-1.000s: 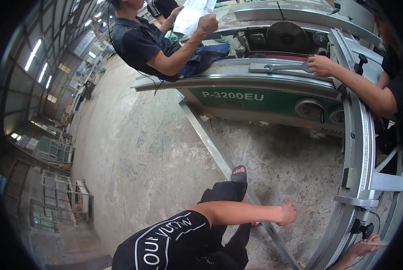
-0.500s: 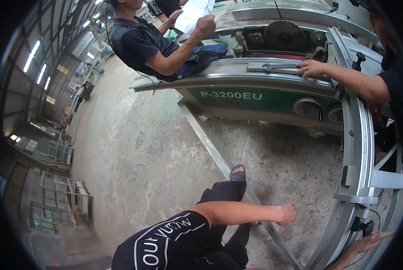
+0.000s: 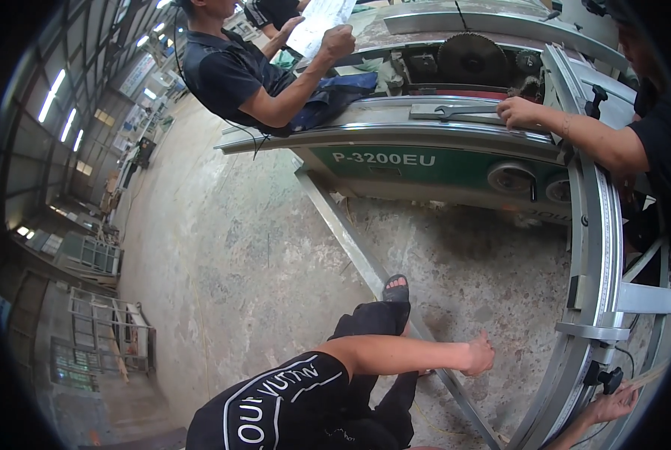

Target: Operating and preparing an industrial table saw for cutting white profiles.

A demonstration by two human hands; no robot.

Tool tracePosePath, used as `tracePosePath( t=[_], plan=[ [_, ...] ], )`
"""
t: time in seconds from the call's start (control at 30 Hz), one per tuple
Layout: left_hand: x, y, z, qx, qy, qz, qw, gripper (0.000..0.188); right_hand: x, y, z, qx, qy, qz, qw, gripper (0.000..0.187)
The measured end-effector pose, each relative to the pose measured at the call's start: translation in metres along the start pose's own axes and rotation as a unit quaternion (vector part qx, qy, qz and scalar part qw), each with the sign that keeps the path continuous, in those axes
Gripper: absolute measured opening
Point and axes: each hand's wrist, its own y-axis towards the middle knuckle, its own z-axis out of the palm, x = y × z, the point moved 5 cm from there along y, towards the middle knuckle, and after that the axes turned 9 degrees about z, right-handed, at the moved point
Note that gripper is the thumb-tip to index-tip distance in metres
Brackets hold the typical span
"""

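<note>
My left arm reaches across from a black sleeve. My left hand (image 3: 479, 354), fingers loosely curled, hangs above the concrete floor near my leg, with nothing visible in it. Low on the right, my right hand (image 3: 611, 405) is beside the metal rail (image 3: 602, 247) of a panel saw, just below a black clamp knob (image 3: 611, 381). Its fingers close on the end of a thin pale strip (image 3: 650, 375), whose kind I cannot make out. My foot in a black sandal (image 3: 396, 288) rests by a long metal bar (image 3: 350, 236) slanting over the floor.
The green-fronted saw (image 3: 455, 169) with its exposed round blade (image 3: 472, 58) stands ahead. On its table lies a wrench (image 3: 467, 110), touched by a co-worker's hand (image 3: 519, 112). Another person on the left holds a paper sheet (image 3: 320, 26). Metal frames (image 3: 110, 337) stand far left.
My right hand and the pale strip have shifted slightly, the strip now showing longer toward the upper right. The co-worker's hand at the wrench moved a little. My left hand stays put.
</note>
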Motion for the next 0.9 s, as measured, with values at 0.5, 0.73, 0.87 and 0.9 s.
tracePosePath(
  t=[0.5, 0.73, 0.87, 0.9],
  plan=[
    [-0.002, 0.001, -0.003, -0.003, -0.004, 0.001, 1.000, 0.025, 0.004, -0.006, 0.005, 0.048, 0.025, 0.016, 0.998, 0.023],
    [-0.002, 0.000, -0.007, -0.022, 0.000, 0.001, 1.000, 0.023, 0.007, -0.010, 0.013, 0.119, 0.040, 0.025, 0.992, 0.020],
    [-0.002, -0.002, -0.011, -0.021, 0.002, -0.004, 1.000, 0.023, 0.003, -0.009, 0.014, 0.126, 0.031, 0.016, 0.991, 0.019],
    [-0.001, 0.000, -0.009, -0.021, 0.002, -0.003, 1.000, 0.023, 0.001, -0.008, 0.013, 0.125, 0.030, 0.016, 0.991, 0.019]
  ],
)
